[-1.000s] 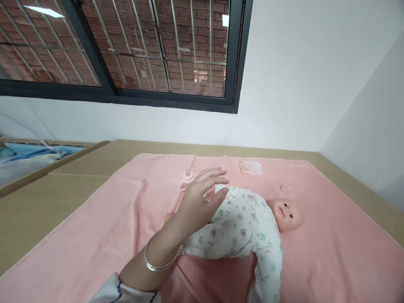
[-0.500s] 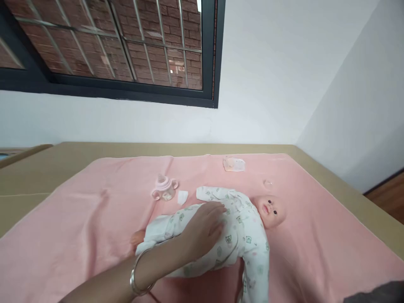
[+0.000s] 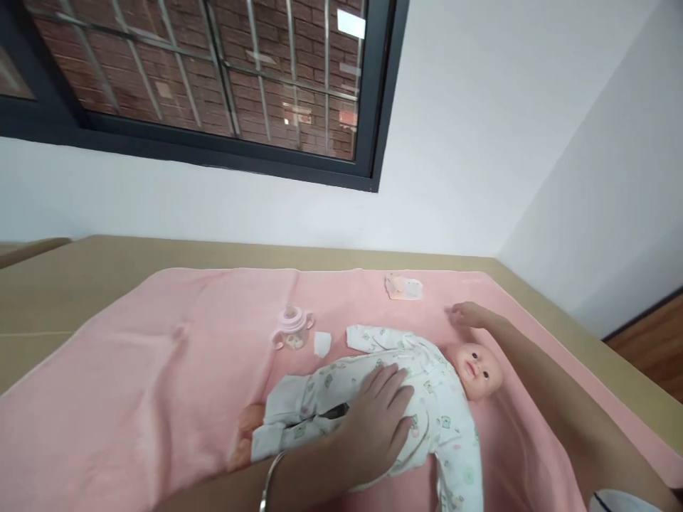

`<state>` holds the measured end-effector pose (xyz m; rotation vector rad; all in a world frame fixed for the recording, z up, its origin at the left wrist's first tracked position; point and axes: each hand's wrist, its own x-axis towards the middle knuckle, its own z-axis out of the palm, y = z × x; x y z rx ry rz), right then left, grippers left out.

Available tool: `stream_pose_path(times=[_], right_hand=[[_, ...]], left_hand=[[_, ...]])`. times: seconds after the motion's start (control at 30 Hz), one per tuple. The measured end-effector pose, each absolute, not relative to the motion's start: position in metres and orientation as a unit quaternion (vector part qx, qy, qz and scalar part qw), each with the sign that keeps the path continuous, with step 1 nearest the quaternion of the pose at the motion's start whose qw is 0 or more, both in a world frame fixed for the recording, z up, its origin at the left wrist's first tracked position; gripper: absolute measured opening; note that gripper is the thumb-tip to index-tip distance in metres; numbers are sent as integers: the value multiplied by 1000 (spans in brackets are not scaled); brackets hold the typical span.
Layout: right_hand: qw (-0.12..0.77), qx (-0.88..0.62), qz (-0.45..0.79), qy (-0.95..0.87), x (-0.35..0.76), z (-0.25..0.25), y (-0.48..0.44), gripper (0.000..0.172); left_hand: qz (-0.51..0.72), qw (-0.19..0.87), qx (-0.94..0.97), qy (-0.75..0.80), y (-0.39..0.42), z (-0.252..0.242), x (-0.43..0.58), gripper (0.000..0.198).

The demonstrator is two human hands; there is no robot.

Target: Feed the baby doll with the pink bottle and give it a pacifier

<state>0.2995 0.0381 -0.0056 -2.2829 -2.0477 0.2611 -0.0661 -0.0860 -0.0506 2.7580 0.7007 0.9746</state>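
A baby doll [image 3: 445, 398] in a white printed sleepsuit lies on its back, head to the right and bare feet to the left. My left hand [image 3: 376, 419] rests on the doll's belly with fingers spread, wearing a silver bangle at the wrist. Past the doll's head, my right hand [image 3: 469, 314] is down at the blanket, fingers drawn together. It covers the spot where a small clear round object lay; what the fingers hold, if anything, is hidden.
A pink blanket [image 3: 107, 370] covers much of the tan bed surface [image 3: 149, 250]. Beyond the doll lie a two-handled baby bottle [image 3: 292, 328], a small white folded cloth [image 3: 322, 344] and a clear packet [image 3: 404, 287]. A wall and barred window [image 3: 288, 78] stand behind.
My right arm has come in from the lower right and reached past the doll's head. My left hand has flattened and spread on the belly. The view has shifted slightly.
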Motion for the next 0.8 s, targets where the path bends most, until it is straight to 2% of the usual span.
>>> stream_pose_path(times=[0.1, 0.23, 0.3, 0.37, 0.5, 0.67, 0.8], right_hand=[[28, -723, 56, -688, 261, 26, 65, 43], [147, -613, 60, -774, 145, 79, 79, 39], [150, -523, 93, -834, 77, 95, 74, 44], [116, -462, 95, -874, 18, 101, 67, 40], [25, -434, 84, -897, -53, 97, 68, 46], [-95, -412, 69, -904, -83, 86, 80, 37], [-154, -438, 78, -882, -97, 79, 80, 30]], left_hand=[[313, 71, 917, 237, -87, -54, -65, 33], [291, 60, 925, 235, -88, -55, -65, 35], [285, 50, 928, 235, -88, -54, -66, 35], [283, 41, 929, 235, -88, -53, -66, 36], [285, 31, 930, 230, -88, -54, -66, 36], [303, 32, 926, 224, -87, -57, -65, 37], [306, 41, 926, 217, -85, -57, -65, 39]])
